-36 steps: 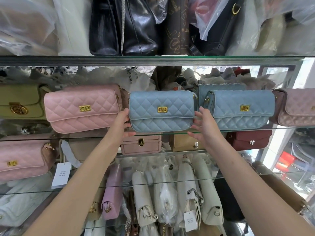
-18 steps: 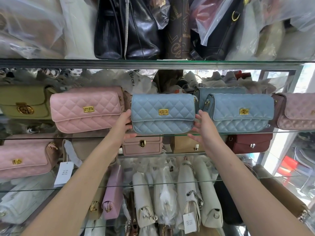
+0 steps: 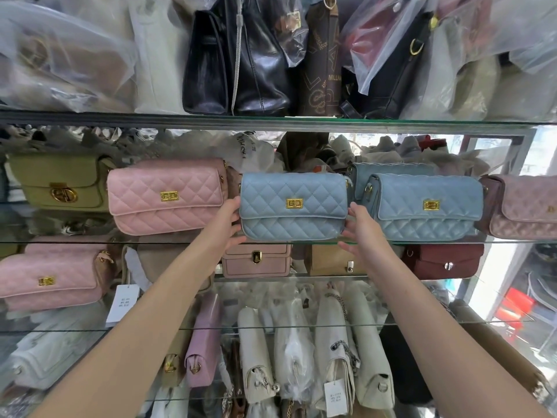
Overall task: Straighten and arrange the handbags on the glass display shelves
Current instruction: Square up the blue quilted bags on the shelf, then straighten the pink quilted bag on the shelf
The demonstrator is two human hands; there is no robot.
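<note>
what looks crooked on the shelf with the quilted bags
The pink quilted bag on the glass shelf sits askew, its right end higher than its left. The blue bag beside it, between the left hand and right hand, stands level.

Arms outstretched; left hand (image 3: 229, 221), right hand (image 3: 360, 229) palms facing inward
</note>
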